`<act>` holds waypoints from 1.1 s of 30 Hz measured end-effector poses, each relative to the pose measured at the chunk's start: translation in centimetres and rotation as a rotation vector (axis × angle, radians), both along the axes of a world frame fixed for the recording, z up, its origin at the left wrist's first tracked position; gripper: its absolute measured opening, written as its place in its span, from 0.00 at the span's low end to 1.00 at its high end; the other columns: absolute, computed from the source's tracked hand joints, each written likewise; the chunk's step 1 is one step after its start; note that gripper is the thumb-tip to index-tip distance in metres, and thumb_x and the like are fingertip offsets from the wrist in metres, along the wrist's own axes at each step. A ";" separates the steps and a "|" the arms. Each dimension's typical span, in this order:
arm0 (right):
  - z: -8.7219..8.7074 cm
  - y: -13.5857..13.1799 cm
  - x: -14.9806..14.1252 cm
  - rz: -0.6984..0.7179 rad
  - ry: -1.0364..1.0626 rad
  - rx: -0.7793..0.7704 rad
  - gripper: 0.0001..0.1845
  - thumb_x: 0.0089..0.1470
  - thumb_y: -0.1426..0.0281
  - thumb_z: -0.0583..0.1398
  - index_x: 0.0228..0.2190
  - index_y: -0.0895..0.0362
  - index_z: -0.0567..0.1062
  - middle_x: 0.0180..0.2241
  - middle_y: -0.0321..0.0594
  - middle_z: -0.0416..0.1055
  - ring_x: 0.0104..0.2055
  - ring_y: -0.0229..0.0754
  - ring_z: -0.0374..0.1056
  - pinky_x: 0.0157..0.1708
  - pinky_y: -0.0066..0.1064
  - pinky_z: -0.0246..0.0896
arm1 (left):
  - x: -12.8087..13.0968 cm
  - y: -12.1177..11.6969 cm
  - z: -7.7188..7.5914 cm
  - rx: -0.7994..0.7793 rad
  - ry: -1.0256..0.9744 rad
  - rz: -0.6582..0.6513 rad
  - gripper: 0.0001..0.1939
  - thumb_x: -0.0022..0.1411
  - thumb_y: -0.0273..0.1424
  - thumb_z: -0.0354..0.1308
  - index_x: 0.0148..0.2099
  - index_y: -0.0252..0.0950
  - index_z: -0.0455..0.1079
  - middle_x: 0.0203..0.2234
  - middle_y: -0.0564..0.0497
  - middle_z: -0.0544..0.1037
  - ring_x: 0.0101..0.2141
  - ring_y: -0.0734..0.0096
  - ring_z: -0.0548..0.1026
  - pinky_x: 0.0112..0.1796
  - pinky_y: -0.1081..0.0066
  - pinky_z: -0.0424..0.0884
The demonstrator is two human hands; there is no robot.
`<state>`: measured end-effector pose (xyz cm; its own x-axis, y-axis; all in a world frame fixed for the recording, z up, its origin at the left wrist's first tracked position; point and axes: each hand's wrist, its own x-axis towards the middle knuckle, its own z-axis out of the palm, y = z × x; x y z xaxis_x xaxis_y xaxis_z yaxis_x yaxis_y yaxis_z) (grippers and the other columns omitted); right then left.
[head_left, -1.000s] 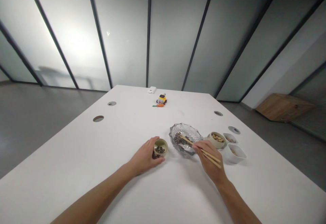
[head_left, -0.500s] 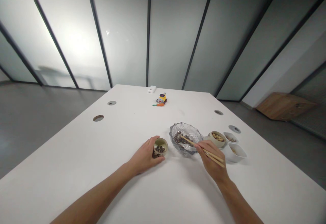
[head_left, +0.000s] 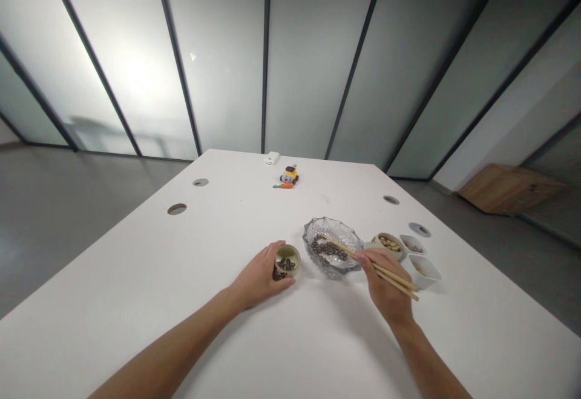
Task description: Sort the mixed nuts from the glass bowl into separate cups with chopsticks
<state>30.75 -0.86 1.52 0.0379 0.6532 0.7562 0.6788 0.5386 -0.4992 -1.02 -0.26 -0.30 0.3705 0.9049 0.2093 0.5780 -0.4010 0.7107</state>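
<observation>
My left hand (head_left: pixel 261 279) is wrapped round a small ceramic cup (head_left: pixel 294 270) that stands on the white table. Several dark beans (head_left: pixel 285 263) lie in the bottom of the cup. My right hand (head_left: pixel 385 281) grips a pair of wooden chopsticks (head_left: pixel 394 276). Their tips reach into a scalloped clear glass bowl (head_left: pixel 353 237), right of the cup. Dark beans (head_left: pixel 333 250) are spread over the bowl's floor. Whether the tips hold a bean is too small to tell.
Behind my right hand stand a cup of pale nuts (head_left: pixel 389 243) and two small white dishes (head_left: pixel 424 269) with bits inside. Far back on the table (head_left: pixel 236 229) are a yellow toy car (head_left: pixel 289 175), a toy carrot (head_left: pixel 285 186) and a white device (head_left: pixel 272 158). Round holes pierce both table sides.
My right hand has shifted slightly to the right with the chopsticks, whose tips have moved a little within the glass bowl. My left hand still holds the cup in place.
</observation>
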 end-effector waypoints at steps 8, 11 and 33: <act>-0.1 -1.2 -1.6 0.184 0.404 -0.126 0.19 0.68 0.55 0.63 0.32 0.53 0.84 0.34 0.43 0.81 0.37 0.47 0.79 0.37 0.40 0.79 | 0.1 -0.1 0.6 -0.022 -0.002 0.000 0.38 0.60 0.35 0.72 0.69 0.41 0.62 0.63 0.39 0.76 0.61 0.45 0.76 0.63 0.48 0.71; 0.3 -1.6 -2.1 0.144 0.264 -0.089 0.19 0.69 0.56 0.63 0.31 0.52 0.84 0.32 0.42 0.81 0.36 0.46 0.78 0.36 0.37 0.76 | 0.1 -0.1 0.7 -0.013 -0.002 0.003 0.38 0.60 0.35 0.71 0.69 0.42 0.63 0.63 0.40 0.76 0.61 0.44 0.76 0.63 0.48 0.72; -1.2 -0.1 -1.7 0.113 -0.053 -0.013 0.11 0.71 0.63 0.62 0.38 0.52 0.83 0.37 0.42 0.79 0.38 0.45 0.78 0.41 0.36 0.77 | 0.2 0.0 0.2 -0.005 0.004 -0.004 0.39 0.61 0.36 0.71 0.70 0.41 0.61 0.63 0.38 0.75 0.62 0.43 0.75 0.64 0.45 0.71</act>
